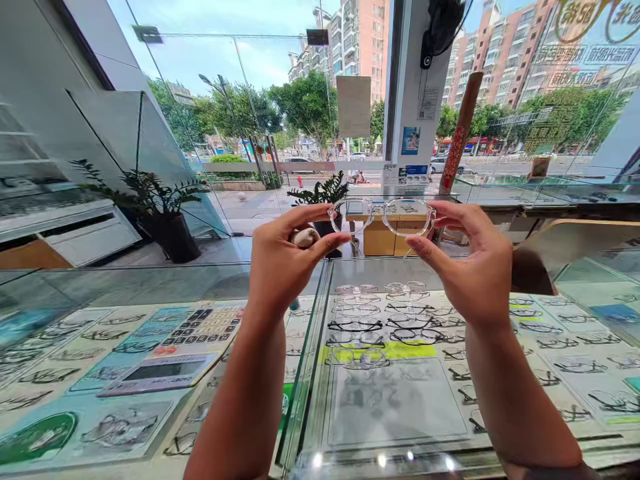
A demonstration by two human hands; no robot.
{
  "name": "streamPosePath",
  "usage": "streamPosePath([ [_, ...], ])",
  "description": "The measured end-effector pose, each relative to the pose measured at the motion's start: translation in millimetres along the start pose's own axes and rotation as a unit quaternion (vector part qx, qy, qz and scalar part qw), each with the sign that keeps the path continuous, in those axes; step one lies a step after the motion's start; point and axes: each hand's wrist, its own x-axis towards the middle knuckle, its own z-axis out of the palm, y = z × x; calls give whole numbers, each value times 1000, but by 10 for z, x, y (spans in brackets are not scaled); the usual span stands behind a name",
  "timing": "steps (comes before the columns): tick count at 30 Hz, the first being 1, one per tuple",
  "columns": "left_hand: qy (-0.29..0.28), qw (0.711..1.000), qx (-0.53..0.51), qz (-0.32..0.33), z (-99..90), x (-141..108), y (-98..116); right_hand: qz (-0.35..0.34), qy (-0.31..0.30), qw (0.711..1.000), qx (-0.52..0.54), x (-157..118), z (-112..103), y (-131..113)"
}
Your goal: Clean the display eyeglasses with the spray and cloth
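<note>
A pair of clear-framed eyeglasses is held up above the glass counter, lenses side by side and level. My left hand pinches its left end between thumb and fingers. Within the curl of that hand sits a small whitish bundle; its kind is hard to make out. At the opposite end, my right hand grips the frame between thumb and forefinger. Below the hands, a row of eyeglass frames lies inside the display case.
A large calculator rests on the counter at left. The glass display case holds many spectacles. Potted plants stand by the glass front, with a reddish-brown pole at right. Trees and buildings show outside.
</note>
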Motion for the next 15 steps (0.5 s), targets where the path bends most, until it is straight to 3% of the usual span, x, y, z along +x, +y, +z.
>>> streamPosePath([
  [8, 1, 999, 7, -38, 0, 44, -116, 7, -27, 998, 49, 38, 99, 158],
  [11, 0, 997, 54, -63, -24, 29, -83, 43, -46, 995, 76, 43, 186, 265],
  [15, 23, 991, 124, -39, -55, -23, 1, 55, -62, 990, 116, 58, 249, 367],
])
